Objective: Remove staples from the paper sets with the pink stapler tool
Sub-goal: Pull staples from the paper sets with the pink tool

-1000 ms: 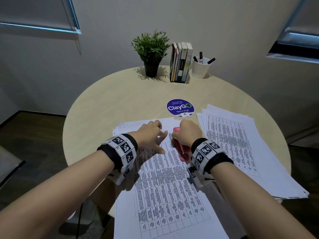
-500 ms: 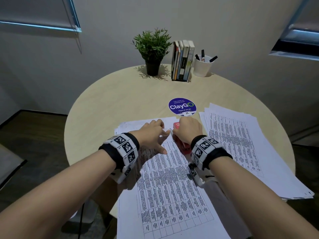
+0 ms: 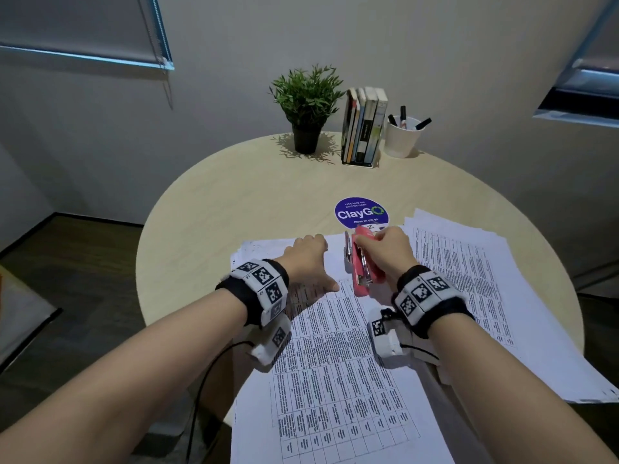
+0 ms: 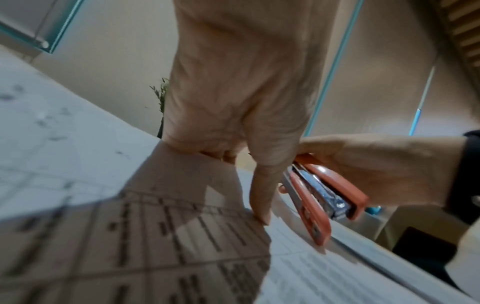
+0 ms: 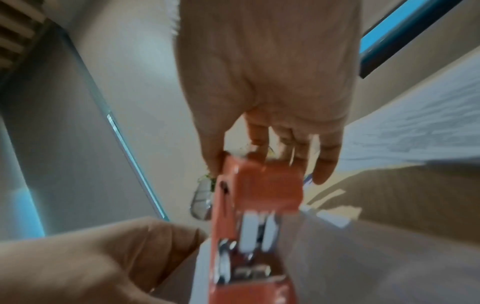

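Right hand (image 3: 388, 254) curled round the pink stapler tool (image 3: 361, 269), fingers and thumb clamped on its far end; the tool is tilted, near end down on the paper, silver metal showing along its left side. Left hand (image 3: 310, 262) just beside it, palm down on the paper set (image 3: 335, 363), thumb stretched flat on the printed table, other fingers bent with tips on the sheet, holding nothing. In the left wrist view the thumb tip (image 4: 261, 214) presses the page right next to the tool's lower end (image 4: 318, 230). The right wrist view is blurred; the staple itself cannot be made out. The set lies in front of the person, its near edge hanging past the table rim, with further white sheets poking out under its far left corner. A second stack of printed papers (image 3: 469, 279) lies fanned to the right, close to the right wrist. Containers at the far edge: white cup (image 3: 402, 139) holding black markers; wire bookend with several upright books (image 3: 363, 125); black pot with a green plant (image 3: 306, 105). A round blue sticker (image 3: 361, 212) sits just beyond the hands. Round pale wood table (image 3: 234, 212), grey walls, window blinds high on both sides, dark floor.
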The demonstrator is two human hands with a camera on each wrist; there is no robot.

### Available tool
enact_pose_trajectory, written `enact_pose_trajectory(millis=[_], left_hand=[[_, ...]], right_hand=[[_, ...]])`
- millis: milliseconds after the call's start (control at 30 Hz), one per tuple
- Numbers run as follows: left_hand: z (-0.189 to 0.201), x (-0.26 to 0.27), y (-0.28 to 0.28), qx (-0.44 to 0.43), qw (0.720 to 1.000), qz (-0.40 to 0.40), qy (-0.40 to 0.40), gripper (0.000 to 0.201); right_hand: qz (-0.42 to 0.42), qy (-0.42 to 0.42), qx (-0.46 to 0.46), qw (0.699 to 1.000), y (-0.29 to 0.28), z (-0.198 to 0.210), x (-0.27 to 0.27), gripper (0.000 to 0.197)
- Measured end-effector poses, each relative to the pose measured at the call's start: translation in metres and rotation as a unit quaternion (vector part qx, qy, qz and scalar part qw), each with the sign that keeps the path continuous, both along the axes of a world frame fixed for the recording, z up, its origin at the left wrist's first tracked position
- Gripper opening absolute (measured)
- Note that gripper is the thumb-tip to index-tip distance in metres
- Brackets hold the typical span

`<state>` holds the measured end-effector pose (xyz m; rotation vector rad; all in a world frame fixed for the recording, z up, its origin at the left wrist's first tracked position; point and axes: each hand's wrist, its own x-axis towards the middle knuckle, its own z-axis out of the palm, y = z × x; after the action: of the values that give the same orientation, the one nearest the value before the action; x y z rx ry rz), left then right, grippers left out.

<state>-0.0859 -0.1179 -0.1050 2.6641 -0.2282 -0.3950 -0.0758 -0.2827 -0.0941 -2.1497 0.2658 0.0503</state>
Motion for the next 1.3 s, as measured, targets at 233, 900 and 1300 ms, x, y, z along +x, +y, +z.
enact_pose_trajectory(millis=[233, 900, 1300], left_hand=[[0.013, 0.013, -0.007, -0.110, 0.994, -0.017, 0.010, 0.039], [0.103, 0.007, 0.070, -0.514, 0.855, 0.057, -0.027, 0.030], [0.119, -0.002, -0.021, -0.403, 0.914, -0.050, -0.022, 0.020]], right_hand=[[0.102, -0.013, 0.170, 0.980, -0.033, 0.018, -0.020, 0.019], [0.128, -0.246, 0.239, 0.931, -0.043, 0.117, -0.040, 0.009], [-0.093, -0.221, 0.131, 0.962, -0.124, 0.134, -0.016, 0.028]])
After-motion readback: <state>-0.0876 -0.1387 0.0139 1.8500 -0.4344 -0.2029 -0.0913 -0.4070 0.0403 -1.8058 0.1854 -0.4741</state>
